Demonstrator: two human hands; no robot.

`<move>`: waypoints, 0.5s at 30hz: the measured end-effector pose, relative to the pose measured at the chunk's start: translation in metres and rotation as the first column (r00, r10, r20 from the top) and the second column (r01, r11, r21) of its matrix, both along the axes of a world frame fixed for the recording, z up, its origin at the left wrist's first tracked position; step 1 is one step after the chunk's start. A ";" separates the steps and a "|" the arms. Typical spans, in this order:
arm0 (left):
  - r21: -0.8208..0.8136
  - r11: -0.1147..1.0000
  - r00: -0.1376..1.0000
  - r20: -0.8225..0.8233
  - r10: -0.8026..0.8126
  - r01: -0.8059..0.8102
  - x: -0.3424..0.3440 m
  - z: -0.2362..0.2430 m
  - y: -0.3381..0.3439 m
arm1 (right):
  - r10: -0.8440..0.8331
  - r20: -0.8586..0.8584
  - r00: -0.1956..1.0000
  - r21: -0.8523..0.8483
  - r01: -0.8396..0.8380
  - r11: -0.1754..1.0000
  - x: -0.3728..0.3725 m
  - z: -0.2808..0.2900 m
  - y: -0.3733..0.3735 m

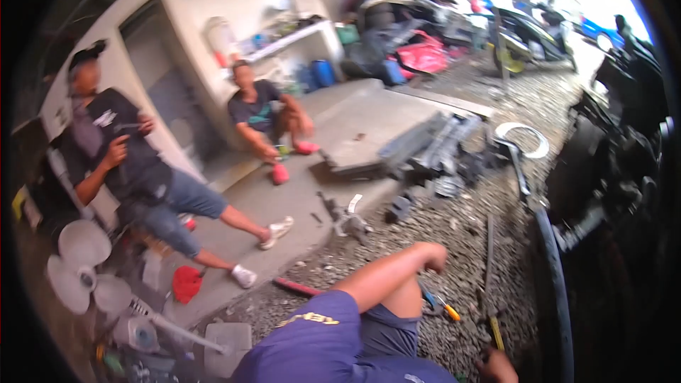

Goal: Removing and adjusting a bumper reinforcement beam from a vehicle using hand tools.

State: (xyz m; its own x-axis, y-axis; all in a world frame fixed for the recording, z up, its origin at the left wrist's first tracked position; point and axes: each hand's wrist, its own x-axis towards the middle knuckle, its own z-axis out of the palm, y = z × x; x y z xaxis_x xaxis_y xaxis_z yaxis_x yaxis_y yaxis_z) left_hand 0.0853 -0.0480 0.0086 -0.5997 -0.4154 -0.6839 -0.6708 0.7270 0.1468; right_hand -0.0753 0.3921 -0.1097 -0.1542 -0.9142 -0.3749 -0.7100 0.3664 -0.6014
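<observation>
At the lower right edge my right hand [499, 367] is closed around the lower end of a yellow-handled hammer [496, 331], which points away from me over the gravel. The picture's edge cuts off part of that hand. My left arm, in a purple sleeve, reaches across my bent bare knee [403, 299]; my left hand [435, 258] hangs beyond it, its fingers blurred and hidden. A tool with an orange-yellow handle [450, 311] and a blue part lies on the gravel between them. Just past the hammer a thin metal bar [489, 255] lies lengthwise.
Two people sit at the left, one on a chair [60, 174], one on the concrete step [305, 206]. A fan [86, 278] stands at lower left. Dark vehicle parts [603, 163] and a long metal tube [555, 291] line the right. A motorbike [528, 39] is parked behind.
</observation>
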 end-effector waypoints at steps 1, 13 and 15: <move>-0.026 0.999 0.999 -0.011 -0.037 0.037 0.002 0.003 -0.004 | -0.003 -0.007 1.000 -0.035 0.003 0.999 -0.003 -0.017 -0.007; 0.160 0.984 0.993 -0.083 0.089 -0.075 0.010 0.022 -0.016 | -0.871 -0.078 0.486 -0.804 0.486 0.343 -0.054 0.273 0.021; 0.121 0.992 0.995 -0.098 0.035 -0.023 0.008 0.018 -0.015 | -0.847 -0.358 0.394 -0.694 0.495 0.524 -0.067 0.244 0.046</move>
State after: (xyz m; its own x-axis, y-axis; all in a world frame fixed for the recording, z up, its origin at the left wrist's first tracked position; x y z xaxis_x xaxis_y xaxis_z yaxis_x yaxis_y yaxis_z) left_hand 0.0928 -0.0630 0.0262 -0.6562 -0.3526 -0.6672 -0.6692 0.6804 0.2986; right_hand -0.1428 0.4378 0.1347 -0.8034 -0.3843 0.4547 -0.5644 0.7347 -0.3763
